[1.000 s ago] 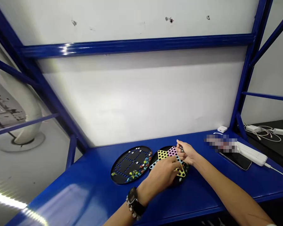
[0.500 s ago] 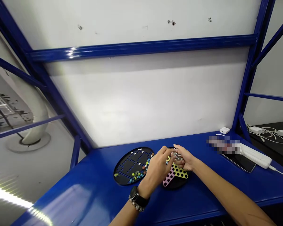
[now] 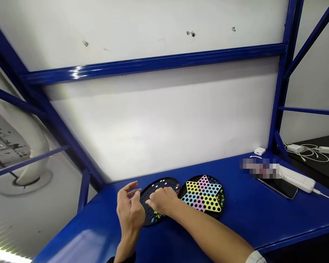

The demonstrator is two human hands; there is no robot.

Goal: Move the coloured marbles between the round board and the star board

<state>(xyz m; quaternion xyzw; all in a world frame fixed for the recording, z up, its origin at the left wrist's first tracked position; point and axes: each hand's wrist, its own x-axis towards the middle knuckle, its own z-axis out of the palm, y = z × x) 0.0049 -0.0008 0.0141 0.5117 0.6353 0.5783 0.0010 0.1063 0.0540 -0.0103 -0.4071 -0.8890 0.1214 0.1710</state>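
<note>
A round black board [image 3: 160, 186] with rows of holes sits on the bench, and several coloured glass marbles lie along its edges. My right hand [image 3: 161, 201] is curled down over this board, its fingertips at the surface, and whatever is under them is hidden. Just left of the board's rim, my left hand [image 3: 130, 208] is raised with its fingers spread, holding nothing. To the right lies a second round black board [image 3: 186, 190], topped by a flat six-pointed star [image 3: 201, 193] in yellow, pink and blue with black holes. Marbles [image 3: 221, 199] show beyond the star's points.
The boards rest on a blue metal bench [image 3: 235, 215] with blue frame posts and a white wall behind. To the right lie a phone [image 3: 279, 188], a white power strip [image 3: 297, 179], a white charger [image 3: 259, 151] and a blurred patch. Cables sit on a dark surface beyond.
Both hands have left the star board and moved left to the other board. The star now lies flat on its round board, and the marbles once between my fingers no longer show.
</note>
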